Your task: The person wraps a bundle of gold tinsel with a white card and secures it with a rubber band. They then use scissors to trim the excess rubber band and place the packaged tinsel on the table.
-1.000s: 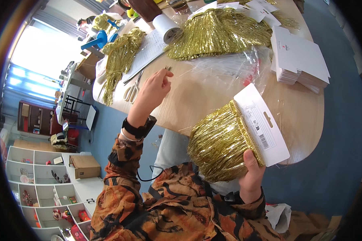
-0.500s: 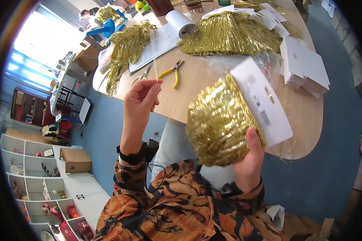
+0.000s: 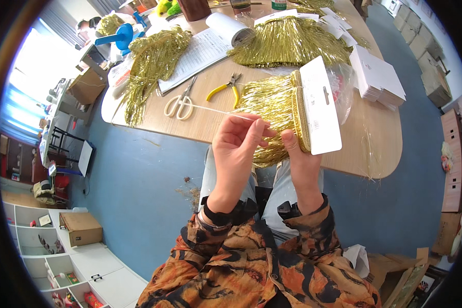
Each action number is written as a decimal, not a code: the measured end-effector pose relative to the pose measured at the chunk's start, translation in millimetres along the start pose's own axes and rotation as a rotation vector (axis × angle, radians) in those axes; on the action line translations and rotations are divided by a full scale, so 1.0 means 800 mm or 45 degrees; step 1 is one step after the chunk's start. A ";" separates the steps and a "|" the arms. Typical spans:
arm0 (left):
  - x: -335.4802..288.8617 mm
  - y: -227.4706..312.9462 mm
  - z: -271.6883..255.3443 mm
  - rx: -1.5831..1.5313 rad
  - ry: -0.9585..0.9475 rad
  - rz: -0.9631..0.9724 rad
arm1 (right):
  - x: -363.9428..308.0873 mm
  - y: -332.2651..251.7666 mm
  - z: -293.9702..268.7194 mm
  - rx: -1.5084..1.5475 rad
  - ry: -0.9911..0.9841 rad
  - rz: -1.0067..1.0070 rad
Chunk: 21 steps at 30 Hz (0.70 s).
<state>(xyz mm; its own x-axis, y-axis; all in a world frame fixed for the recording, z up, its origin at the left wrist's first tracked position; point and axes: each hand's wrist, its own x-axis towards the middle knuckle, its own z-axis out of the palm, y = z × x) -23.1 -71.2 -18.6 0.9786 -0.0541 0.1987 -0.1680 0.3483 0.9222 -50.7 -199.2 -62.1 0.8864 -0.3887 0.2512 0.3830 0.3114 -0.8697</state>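
Observation:
My left hand pinches a thin white plastic tie between thumb and fingertips, its free end pointing left across the scissors. In my right hand is a bundle of gold tinsel fringe, gripped near its bound edge with the thumb in front; the fingers behind are hidden. A white header card with a hang slot stands along that bound edge. The left fingertips are close against the fringe; whether the tie touches it I cannot tell. Beyond lie cream-handled scissors and yellow-handled pliers on the table.
More gold fringe with white cards lies at the back of the wooden table. Another fringe heap drapes over the left edge, beside a printed sheet and a white roll. Stacked white cards sit at the right.
The fringe bundle has turned so its bound edge and card stand more upright, and moved up over the table edge. My left hand has moved right with the tie, up to the bundle.

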 end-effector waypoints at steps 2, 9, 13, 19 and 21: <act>-0.007 -0.002 0.001 -0.097 -0.004 0.041 | -0.009 -0.003 0.000 -0.029 -0.060 0.082; -0.024 0.000 -0.003 -0.026 -0.043 0.006 | -0.027 -0.017 0.003 -0.153 -0.117 -0.048; -0.032 -0.003 -0.005 0.016 -0.044 0.020 | -0.032 -0.031 -0.006 -0.169 -0.158 -0.001; -0.037 -0.008 -0.011 0.240 -0.086 0.081 | -0.038 -0.050 -0.006 -0.115 -0.210 0.097; -0.036 -0.012 -0.008 0.267 -0.080 0.096 | -0.038 -0.051 -0.005 -0.123 -0.226 0.117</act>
<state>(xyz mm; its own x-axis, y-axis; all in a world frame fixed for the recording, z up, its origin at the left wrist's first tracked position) -48.8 -66.8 -35.1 0.9541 -0.0958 0.2838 -0.2677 0.1520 0.9514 -94.3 -203.6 -35.6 0.9516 -0.2011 0.2323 0.2792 0.2504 -0.9270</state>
